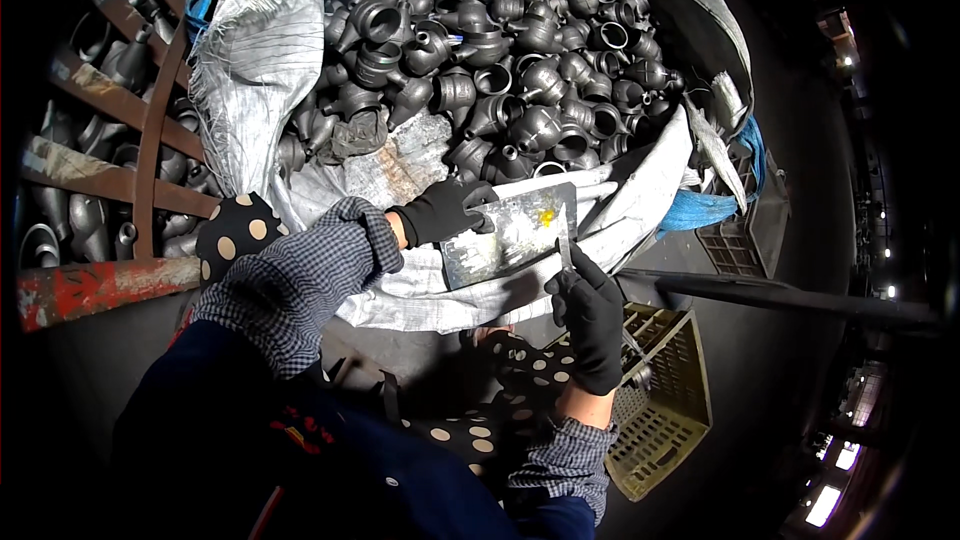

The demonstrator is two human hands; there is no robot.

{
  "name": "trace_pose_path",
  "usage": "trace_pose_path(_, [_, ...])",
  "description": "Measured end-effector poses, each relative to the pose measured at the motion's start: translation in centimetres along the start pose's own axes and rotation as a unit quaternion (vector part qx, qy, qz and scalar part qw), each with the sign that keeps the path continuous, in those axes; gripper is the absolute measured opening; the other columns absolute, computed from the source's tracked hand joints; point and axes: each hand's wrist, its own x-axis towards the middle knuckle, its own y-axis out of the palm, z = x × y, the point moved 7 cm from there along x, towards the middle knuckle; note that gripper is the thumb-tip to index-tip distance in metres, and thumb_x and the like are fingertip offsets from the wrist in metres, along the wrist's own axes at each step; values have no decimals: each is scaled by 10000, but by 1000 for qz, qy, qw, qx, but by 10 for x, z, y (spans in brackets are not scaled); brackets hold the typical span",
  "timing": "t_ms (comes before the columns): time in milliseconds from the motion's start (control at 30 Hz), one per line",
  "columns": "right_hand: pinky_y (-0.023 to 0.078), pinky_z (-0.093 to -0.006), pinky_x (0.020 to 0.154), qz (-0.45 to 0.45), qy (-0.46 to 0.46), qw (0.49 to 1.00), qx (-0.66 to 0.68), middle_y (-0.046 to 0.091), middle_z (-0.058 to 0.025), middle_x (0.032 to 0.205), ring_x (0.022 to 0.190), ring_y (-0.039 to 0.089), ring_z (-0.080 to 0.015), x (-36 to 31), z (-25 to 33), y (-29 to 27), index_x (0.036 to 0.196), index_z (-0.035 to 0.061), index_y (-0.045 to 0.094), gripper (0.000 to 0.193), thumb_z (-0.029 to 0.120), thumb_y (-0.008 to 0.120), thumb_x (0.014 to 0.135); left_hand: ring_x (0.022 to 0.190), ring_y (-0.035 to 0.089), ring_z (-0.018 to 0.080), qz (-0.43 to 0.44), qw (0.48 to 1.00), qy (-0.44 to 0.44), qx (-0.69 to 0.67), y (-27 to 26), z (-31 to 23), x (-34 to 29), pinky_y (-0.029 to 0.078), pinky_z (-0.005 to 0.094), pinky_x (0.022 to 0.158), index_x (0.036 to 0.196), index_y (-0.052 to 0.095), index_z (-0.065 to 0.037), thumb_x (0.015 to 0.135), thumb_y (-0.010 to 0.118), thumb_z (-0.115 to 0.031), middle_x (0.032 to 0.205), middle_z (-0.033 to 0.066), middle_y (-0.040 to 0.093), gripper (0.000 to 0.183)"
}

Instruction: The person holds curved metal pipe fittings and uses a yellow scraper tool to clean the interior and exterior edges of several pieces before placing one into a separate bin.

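Note:
My left hand (pixel 440 214), in a black glove, is closed with its fingers curled at the upper left edge of a flat grey plate (pixel 500 250). Whatever those fingers hold is hidden. The plate is smeared with pale paint-like marks and carries a small yellow blob (pixel 546 218) near its right side. My right hand (pixel 590 325), also gloved in black, grips a thin pale scraper-like blade (pixel 565 238) that points up along the plate's right edge. Beyond the plate, a big white woven sack (pixel 255 70) lies open, full of dark grey metal castings (pixel 540 80) with round, hollow bodies.
On the left, a rusty brown metal frame (pixel 150 140) holds more castings. A red-painted bar (pixel 110 292) runs below it. By my right forearm stands a yellow-green plastic crate (pixel 660 420); another crate (pixel 750 235) sits farther right. A dark bar (pixel 780 295) crosses between them.

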Motion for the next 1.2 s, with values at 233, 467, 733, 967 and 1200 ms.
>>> trace_pose_path(233, [375,-223,496,-17,-93,995,-34,646,-62,786,539,479,-75,9,1,-9,1339,-18,515,468,205,583,933,960,625,242,107,988,-36,-104,-1,-6,11,481,351,831,1201,570,-21,803,745,-355,1020,145,654,548])
trace_pose_path(467, [356,-206,512,-82,-100,990,-50,611,-28,725,533,424,-37,7,4,-14,1283,29,593,400,128,639,898,902,629,120,38,918,-88,-386,-79,-44,-10,500,256,807,1152,563,49,845,725,-199,996,76,661,427])
trace_pose_path(733, [305,-187,498,-91,-195,969,-126,551,31,703,532,378,-23,2,9,-1,1269,37,609,392,13,622,878,957,628,115,22,922,-104,-371,-104,-59,-54,493,248,839,1151,566,52,847,725,-160,1007,68,653,403])
trace_pose_path(967, [473,-264,689,-132,-284,880,-358,670,-54,906,756,596,-105,-10,19,16,1228,93,650,381,5,641,857,920,619,101,-4,897,-125,-425,-93,-54,-67,490,243,839,1117,604,48,850,712,-124,995,57,660,336])
trace_pose_path(1200, [470,-276,649,-153,-224,814,-514,637,-74,808,688,605,-155,-20,28,17,1198,232,678,401,63,683,834,920,625,118,-7,899,-130,-418,-89,-41,-68,484,258,840,1101,618,49,834,739,-177,967,70,674,370])
